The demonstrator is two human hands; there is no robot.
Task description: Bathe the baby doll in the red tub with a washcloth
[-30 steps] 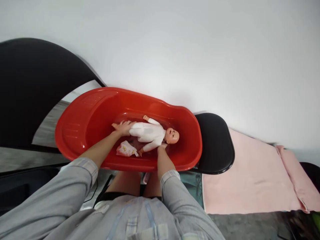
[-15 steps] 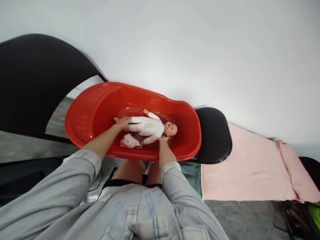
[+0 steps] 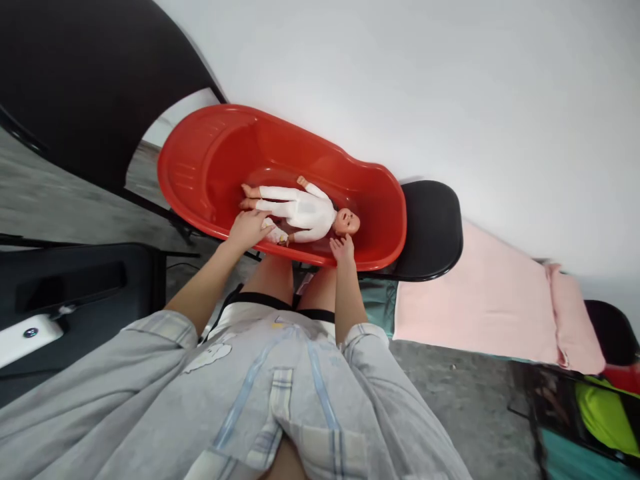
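A baby doll (image 3: 305,208) in a white body suit lies on its back inside a red baby bathtub (image 3: 285,137), its head toward the right end and bare feet toward the left. My left hand (image 3: 249,229) is at the tub's near side below the doll's feet, fingers stretched out beside a crumpled white and pink cloth-like piece (image 3: 275,232); whether it touches that piece I cannot tell. Just below the doll's head, my right hand (image 3: 343,248) hovers by the near rim with its fingers apart and holds nothing.
Black chairs (image 3: 433,230) stand under and beside the tub, against a white wall (image 3: 400,80). Further right lies a pink mat (image 3: 480,300) with a rolled end. At lower left, a white device (image 3: 30,339) rests on a black surface.
My left hand has come off the doll's legs toward the near rim. My right hand has withdrawn from beneath the doll's head and neck. The camera view has shifted and tilted.
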